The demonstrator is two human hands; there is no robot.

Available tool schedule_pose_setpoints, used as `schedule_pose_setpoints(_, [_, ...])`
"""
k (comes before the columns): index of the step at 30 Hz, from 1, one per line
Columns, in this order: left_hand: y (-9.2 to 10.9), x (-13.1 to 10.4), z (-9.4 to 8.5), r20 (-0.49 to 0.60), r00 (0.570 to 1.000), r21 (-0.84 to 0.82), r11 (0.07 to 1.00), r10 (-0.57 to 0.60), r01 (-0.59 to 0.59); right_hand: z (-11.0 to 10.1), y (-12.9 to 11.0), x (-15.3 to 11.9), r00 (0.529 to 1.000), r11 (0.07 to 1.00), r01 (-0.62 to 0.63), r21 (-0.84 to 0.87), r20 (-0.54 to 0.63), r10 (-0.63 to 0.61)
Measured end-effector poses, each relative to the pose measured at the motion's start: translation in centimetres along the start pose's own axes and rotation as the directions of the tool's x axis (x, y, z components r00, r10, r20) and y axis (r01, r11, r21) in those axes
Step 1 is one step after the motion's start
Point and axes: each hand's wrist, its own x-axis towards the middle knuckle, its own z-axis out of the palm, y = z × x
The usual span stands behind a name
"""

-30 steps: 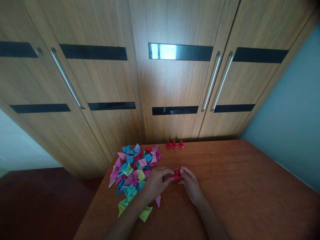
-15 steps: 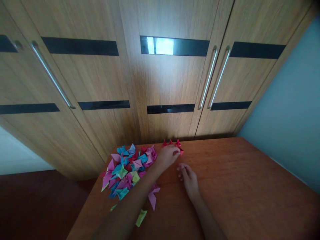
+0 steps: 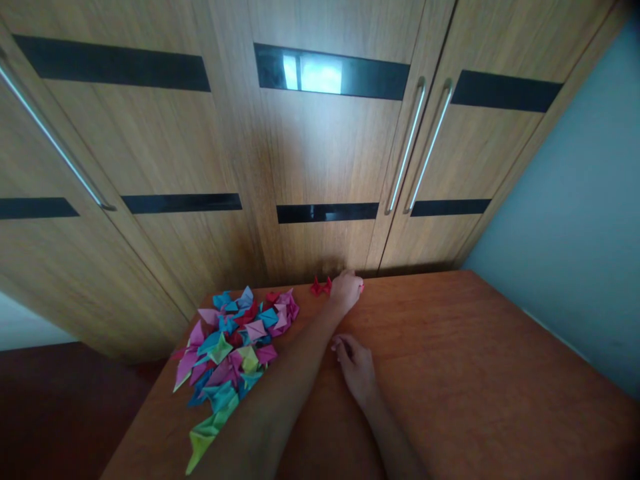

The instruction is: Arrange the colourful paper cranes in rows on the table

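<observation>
My left hand (image 3: 347, 290) reaches to the back edge of the wooden table. Its fingers are closed on a small red folded-paper piece (image 3: 362, 287), of which only a bit shows past the fingers. To the left of that hand stand small red folded-paper pieces (image 3: 315, 287), side by side. My right hand (image 3: 356, 368) is nearer to me, over the table, with its fingers curled in and the thumb close to the fingertips; no object shows in it. A heap of coloured folded-paper pieces (image 3: 255, 330) in pink, blue, red and green lies left of my left forearm, which hides part of it.
Wooden cabinet doors (image 3: 325, 153) with dark strips and long metal handles (image 3: 407, 147) rise right behind the table (image 3: 450, 353). A pale blue wall (image 3: 560, 200) stands on the right. Yellow-green folded pieces (image 3: 201, 440) lie at the heap's near end.
My left hand has moved back toward the table's far edge, by the red row, and now covers its right end. My right hand's fingers look more curled. The view has shifted to the right.
</observation>
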Motion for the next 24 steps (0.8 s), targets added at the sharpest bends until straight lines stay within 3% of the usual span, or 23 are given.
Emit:
schedule_pose_setpoints(11, [-0.47,0.13,1.02,0.023,0.999,0.046,0.999,-0.027,0.026,-0.09,-0.63,0.0,1.0,0.999,-0.006,-0.037,0.023,0.007])
schedule_pose_setpoints(24, [-0.02,0.1,0.7,0.038,0.997,0.057,0.997,-0.06,0.058,-0.05,-0.65,0.07,1.0,0.999,0.017,-0.042,0.021,-0.016])
